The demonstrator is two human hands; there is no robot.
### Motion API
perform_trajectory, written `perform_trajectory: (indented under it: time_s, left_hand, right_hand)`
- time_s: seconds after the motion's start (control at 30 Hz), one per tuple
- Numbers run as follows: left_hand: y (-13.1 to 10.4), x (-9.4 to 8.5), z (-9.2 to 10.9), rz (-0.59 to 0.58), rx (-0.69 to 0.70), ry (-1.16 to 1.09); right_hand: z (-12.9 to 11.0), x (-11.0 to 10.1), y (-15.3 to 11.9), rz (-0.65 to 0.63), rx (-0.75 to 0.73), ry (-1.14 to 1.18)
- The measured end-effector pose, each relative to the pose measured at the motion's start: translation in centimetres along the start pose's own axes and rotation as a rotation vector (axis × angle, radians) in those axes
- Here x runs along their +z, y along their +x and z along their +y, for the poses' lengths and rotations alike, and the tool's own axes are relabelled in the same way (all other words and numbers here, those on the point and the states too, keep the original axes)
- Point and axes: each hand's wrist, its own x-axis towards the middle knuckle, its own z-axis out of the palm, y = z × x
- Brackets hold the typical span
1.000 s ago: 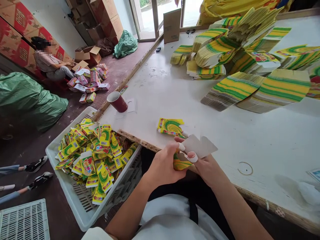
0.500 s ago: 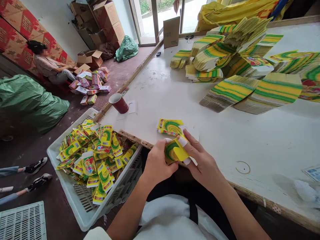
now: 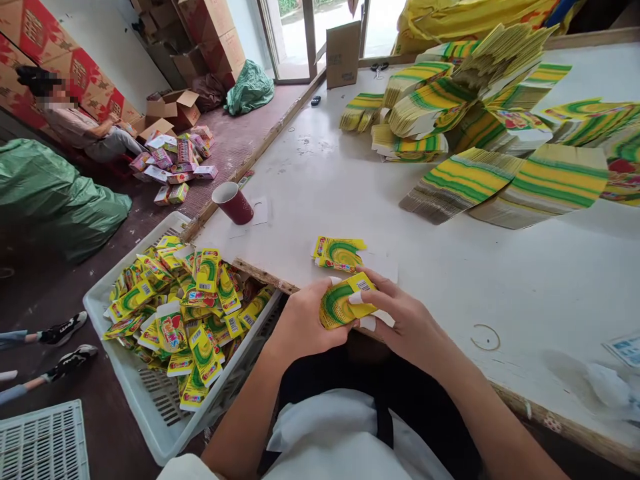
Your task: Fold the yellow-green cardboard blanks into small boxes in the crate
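Note:
A small yellow and green printed carton (image 3: 336,305) is held between both hands above the table's front edge. My left hand (image 3: 307,320) grips its left end, thumb below and fingers behind. My right hand (image 3: 400,320), with white coverings on several fingertips, pinches the right end of the carton. Just beyond my hands, another yellow carton piece (image 3: 340,252) lies on the table. To the left, a white plastic crate (image 3: 173,443) is heaped with yellow cartons (image 3: 205,350), some with white flaps sticking up.
Fanned stacks of flat cartons (image 3: 463,177) cover the table's far right. A dark red mug (image 3: 237,207) stands near the left edge, and a rubber band (image 3: 485,337) lies at right. A seated person (image 3: 85,127) is beside pink boxes (image 3: 185,153) on the floor.
The carton's raised yellow end flap has folded down and now lies flat, with my right fingers pressing there. Both hands have shifted slightly left. The view has turned a little.

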Motion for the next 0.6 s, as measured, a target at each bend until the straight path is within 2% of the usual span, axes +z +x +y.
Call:
perform_trajectory:
  time_s: [0.17,0.23,0.33,0.43,0.47,0.5,0.57,0.6]
  left_hand:
    - [-0.1,0.4,0.1,0.042,-0.043,-0.096]
    - [-0.2,0.4,-0.5,0.121,-0.07,-0.279]
    - [-0.2,-1.0,-2.3,0.364,-0.082,-0.63]
    - [0.0,-4.0,-4.4,0.735,-0.063,-0.824]
    - [0.0,-5.0,-4.9,0.897,-0.094,-0.968]
    - [0.0,-5.8,-5.2,0.998,-0.152,-1.103]
    - [0.0,-6.5,-5.2,1.102,-0.298,-1.343]
    - [0.0,-6.4,-4.9,1.082,-0.376,-1.412]
  right_hand:
    - [-1.3,2.0,0.6,-0.014,0.158,0.136]
    - [-1.3,2.1,1.2,-0.018,0.207,0.175]
    - [-0.1,1.4,2.3,0.012,0.245,0.179]
    - [2.0,0.8,3.8,0.094,0.327,-0.089]
    - [2.6,0.8,4.2,0.106,0.341,-0.2]
    - [3.2,1.0,4.7,0.109,0.346,-0.262]
    - [3.9,1.6,5.4,0.101,0.339,-0.331]
    - [4.0,2.0,5.6,0.098,0.331,-0.341]
